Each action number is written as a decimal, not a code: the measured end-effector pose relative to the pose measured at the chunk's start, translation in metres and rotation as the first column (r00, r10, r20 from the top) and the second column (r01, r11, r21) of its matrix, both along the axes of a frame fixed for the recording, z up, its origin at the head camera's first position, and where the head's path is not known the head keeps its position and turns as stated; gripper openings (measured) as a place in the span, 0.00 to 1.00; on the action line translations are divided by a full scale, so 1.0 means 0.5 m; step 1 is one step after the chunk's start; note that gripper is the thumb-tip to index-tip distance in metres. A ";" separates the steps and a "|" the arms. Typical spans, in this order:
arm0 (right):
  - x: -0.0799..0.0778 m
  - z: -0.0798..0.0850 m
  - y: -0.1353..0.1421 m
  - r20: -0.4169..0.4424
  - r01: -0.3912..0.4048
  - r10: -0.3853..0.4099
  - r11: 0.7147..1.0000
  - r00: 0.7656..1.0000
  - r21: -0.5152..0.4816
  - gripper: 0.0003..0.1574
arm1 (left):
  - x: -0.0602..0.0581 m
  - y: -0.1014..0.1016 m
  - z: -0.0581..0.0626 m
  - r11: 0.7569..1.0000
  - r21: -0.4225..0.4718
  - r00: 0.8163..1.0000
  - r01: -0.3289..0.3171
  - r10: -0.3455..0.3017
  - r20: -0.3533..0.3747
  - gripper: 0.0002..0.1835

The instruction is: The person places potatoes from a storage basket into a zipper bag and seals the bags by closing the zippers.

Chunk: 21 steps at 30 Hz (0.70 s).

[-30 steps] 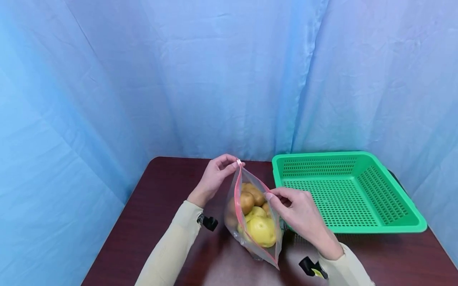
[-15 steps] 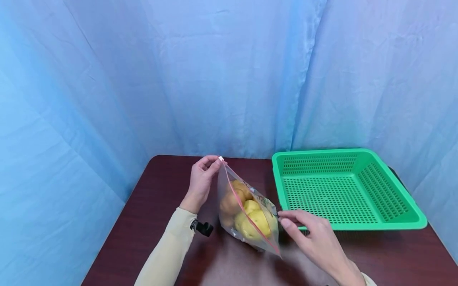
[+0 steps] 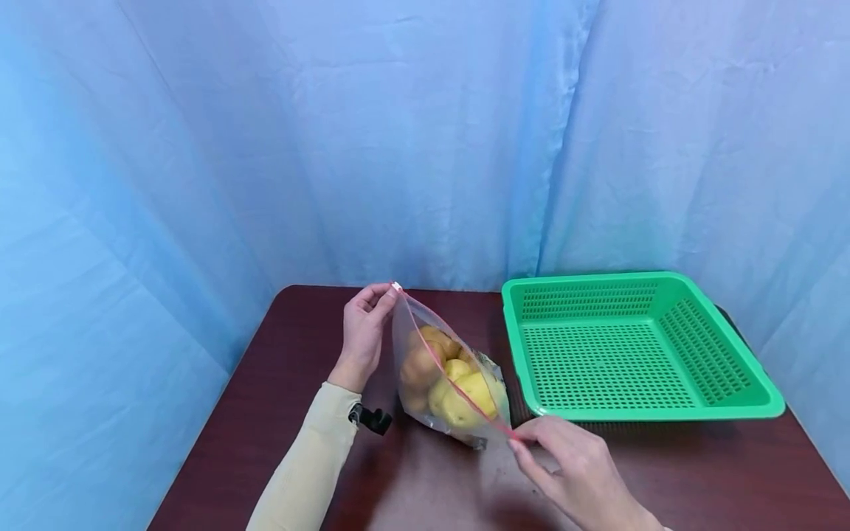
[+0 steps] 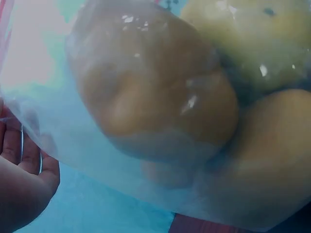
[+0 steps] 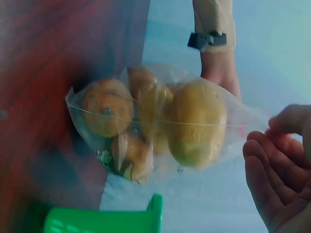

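A clear zip bag (image 3: pixel 425 413) with a pink seal and a white slider (image 3: pixel 396 286) holds several round brown fruits or vegetables (image 3: pixel 422 365) and lumpy yellow ones (image 3: pixel 470 398). At its far upper corner, by the slider, my left hand (image 3: pixel 364 324) pinches the bag. My right hand (image 3: pixel 574 464) pinches the near corner of the pink seal, so the mouth is drawn into a narrow slanting line. In the right wrist view the contents (image 5: pixel 198 124) show through the plastic, with the right fingers (image 5: pixel 272 165) at the corner. The left wrist view has the bag's side close up, the left hand (image 4: pixel 29 179) at its edge.
A green plastic basket (image 3: pixel 524 369) with perforated walls and floor stands on the dark red table (image 3: pixel 265 413), right of the bag. Blue curtains (image 3: pixel 398 147) hang behind and beside the table.
My right hand has let go of the bag's right rim and moved down to pinch its near corner. My left hand has pulled the slider corner leftward, and the wide mouth has narrowed.
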State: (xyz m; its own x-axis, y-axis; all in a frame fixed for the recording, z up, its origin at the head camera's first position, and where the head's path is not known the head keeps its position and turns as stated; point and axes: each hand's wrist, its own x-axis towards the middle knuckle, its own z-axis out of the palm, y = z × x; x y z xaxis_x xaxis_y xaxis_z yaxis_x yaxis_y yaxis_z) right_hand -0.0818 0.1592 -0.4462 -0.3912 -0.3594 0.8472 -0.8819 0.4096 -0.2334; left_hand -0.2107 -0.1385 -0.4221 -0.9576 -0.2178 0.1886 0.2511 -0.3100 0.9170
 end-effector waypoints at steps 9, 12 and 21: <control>-0.082 0.041 0.048 0.125 0.133 -0.125 0.990 0.984 -0.056 0.18 | 0.031 -0.046 0.005 0.998 0.038 0.998 -0.058 0.057 0.011 0.08; -0.101 0.060 0.067 0.205 0.165 -0.153 0.986 0.967 -0.040 0.05 | 0.057 -0.053 0.006 0.997 0.036 0.998 -0.069 0.069 0.011 0.07; -0.139 0.091 0.085 0.283 0.214 -0.193 0.976 0.940 -0.045 0.16 | 0.145 -0.057 0.012 0.993 0.016 0.992 -0.117 0.117 -0.036 0.09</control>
State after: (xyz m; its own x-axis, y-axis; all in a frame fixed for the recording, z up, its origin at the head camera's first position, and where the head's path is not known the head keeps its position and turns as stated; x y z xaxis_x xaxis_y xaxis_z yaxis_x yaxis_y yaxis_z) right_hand -0.1512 0.2018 -0.4007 -0.6708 -0.1880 0.7174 -0.6786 0.5458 -0.4915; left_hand -0.1381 -0.1669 -0.4161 -0.9179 -0.3308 0.2193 0.3199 -0.2895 0.9022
